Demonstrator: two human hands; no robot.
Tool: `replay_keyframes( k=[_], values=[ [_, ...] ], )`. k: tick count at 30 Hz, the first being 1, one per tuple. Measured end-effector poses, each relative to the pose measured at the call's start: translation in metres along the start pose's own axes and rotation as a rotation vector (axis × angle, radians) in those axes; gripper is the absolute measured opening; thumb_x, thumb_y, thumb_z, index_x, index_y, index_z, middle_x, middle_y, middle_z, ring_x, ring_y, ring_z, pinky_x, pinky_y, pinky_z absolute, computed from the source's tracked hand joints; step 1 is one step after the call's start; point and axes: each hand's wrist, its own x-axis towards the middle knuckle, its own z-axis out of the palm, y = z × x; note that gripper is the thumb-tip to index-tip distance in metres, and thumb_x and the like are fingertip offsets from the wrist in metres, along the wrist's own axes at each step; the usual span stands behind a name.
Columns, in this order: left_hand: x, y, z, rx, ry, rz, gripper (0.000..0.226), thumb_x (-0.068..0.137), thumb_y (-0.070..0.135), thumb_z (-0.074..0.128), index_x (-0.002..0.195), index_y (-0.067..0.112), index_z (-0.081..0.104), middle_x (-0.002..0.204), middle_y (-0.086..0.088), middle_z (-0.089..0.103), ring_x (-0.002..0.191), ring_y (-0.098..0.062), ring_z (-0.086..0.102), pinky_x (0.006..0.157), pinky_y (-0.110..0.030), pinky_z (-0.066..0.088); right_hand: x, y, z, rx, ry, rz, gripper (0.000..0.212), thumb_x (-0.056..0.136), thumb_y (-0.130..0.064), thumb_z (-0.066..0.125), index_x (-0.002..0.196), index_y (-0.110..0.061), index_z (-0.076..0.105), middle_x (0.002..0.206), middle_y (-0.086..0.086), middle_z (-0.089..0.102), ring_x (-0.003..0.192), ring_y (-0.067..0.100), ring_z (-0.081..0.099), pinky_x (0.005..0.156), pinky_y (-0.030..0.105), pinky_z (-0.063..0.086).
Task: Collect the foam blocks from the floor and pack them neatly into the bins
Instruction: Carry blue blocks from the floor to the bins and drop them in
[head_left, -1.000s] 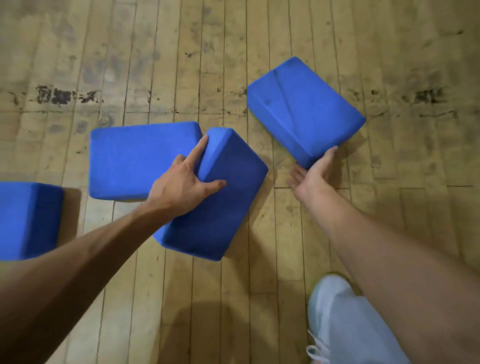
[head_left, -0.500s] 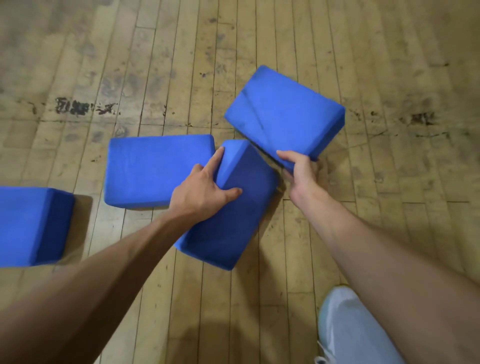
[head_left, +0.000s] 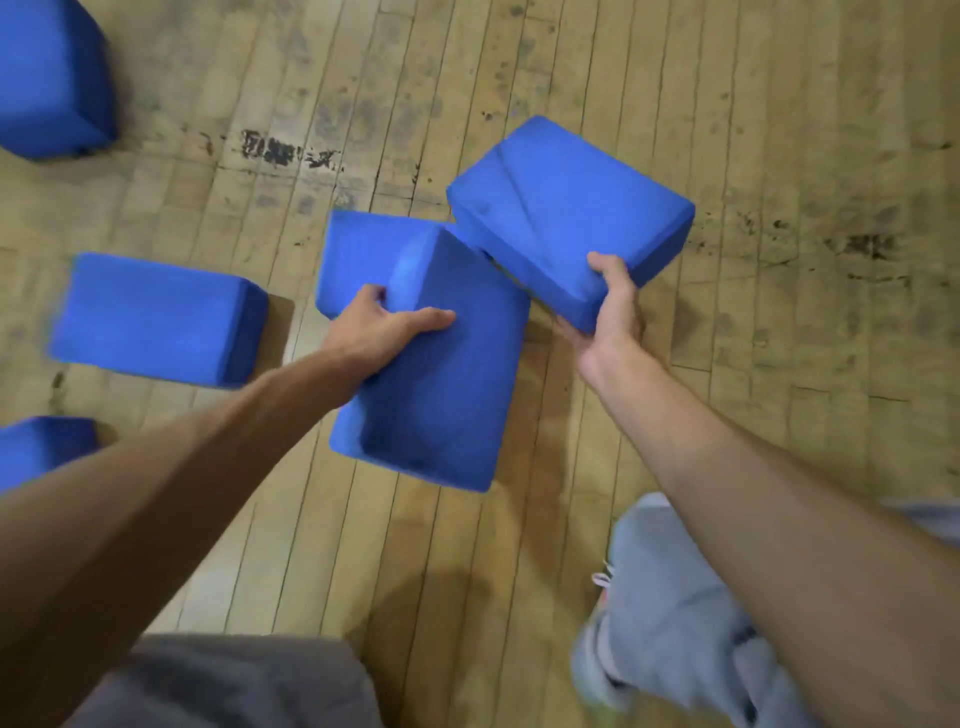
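Head view, looking down on a worn plank floor (head_left: 779, 130), picture slightly blurred. Six blue foam blocks in sight. Left hand (head_left: 384, 327) grips the centre block (head_left: 441, 395) at its far end: thumb laid across the top face, fingers wrapped round the left side. That block slants, near end toward the camera; cannot tell whether it touches the boards. Right hand (head_left: 613, 312) clamps the near corner of the right block (head_left: 566, 208), thumb on top, fingers curled underneath. This block is tilted, with the held corner raised. The two gripped blocks come close together at their adjoining corners; contact unclear. Rear block (head_left: 358, 249) lies flat behind the centre block, partly covered by it. Left block (head_left: 150, 317) lies flat on the floor, just beside the left hand but apart from it. Edge block (head_left: 41, 447) shows at the left margin, partly cut off by the left forearm. Corner block (head_left: 47, 73) sits at top left, well apart. Pale shoe (head_left: 675, 623) below the right forearm; grey cloth (head_left: 234, 686) along the bottom edge.
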Motion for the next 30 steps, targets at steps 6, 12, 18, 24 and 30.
replay_keyframes(
  k=[6,12,18,24,30],
  values=[
    [-0.145,0.014,-0.110,0.165,0.108,-0.131,0.080,0.070,0.053,0.076,0.132,0.015,0.042,0.126,-0.006,0.056,0.116,-0.030,0.052,0.080,-0.033,0.037,-0.159,-0.063,-0.006,-0.556,0.121,-0.054,0.085,0.050,-0.036,0.083,0.120,-0.005,0.047,0.109,0.003,0.063,0.094,0.021,0.063,0.084,0.035,0.053],
    [-0.334,0.049,-0.252,0.329,0.203,-0.110,0.090,0.070,0.057,0.070,0.141,0.024,0.027,0.126,-0.009,0.048,0.114,-0.032,0.052,0.085,-0.042,0.045,-0.364,-0.149,0.027,-1.216,-0.095,-0.355,0.071,0.061,-0.034,0.077,0.116,-0.013,0.037,0.117,0.004,0.053,0.104,0.030,0.057,0.082,0.038,0.048],
    [-0.504,0.056,-0.370,0.354,0.317,-0.138,0.091,0.071,0.060,0.067,0.145,0.035,0.022,0.120,-0.006,0.048,0.107,-0.030,0.054,0.080,-0.037,0.046,-0.550,-0.207,0.093,-1.534,-0.553,-0.821,0.094,0.062,-0.048,0.081,0.135,-0.008,0.036,0.129,0.009,0.047,0.120,0.030,0.047,0.094,0.042,0.042],
    [-0.629,0.032,-0.406,-0.148,0.728,-0.395,0.094,0.071,0.055,0.073,0.146,0.022,0.027,0.138,-0.004,0.046,0.124,-0.028,0.047,0.093,-0.042,0.041,-0.659,-0.210,0.145,-1.653,-1.046,-1.154,0.093,0.063,-0.047,0.078,0.136,-0.009,0.037,0.128,0.012,0.048,0.120,0.033,0.045,0.098,0.041,0.036],
    [-0.758,0.007,-0.389,-0.403,1.121,-0.524,0.086,0.071,0.045,0.076,0.139,0.019,0.031,0.129,-0.001,0.049,0.113,-0.026,0.053,0.093,-0.043,0.045,-0.758,-0.185,0.149,-1.529,-1.599,-1.347,0.086,0.061,-0.040,0.080,0.132,-0.011,0.043,0.121,0.007,0.052,0.112,0.029,0.050,0.091,0.038,0.039]
  ],
)
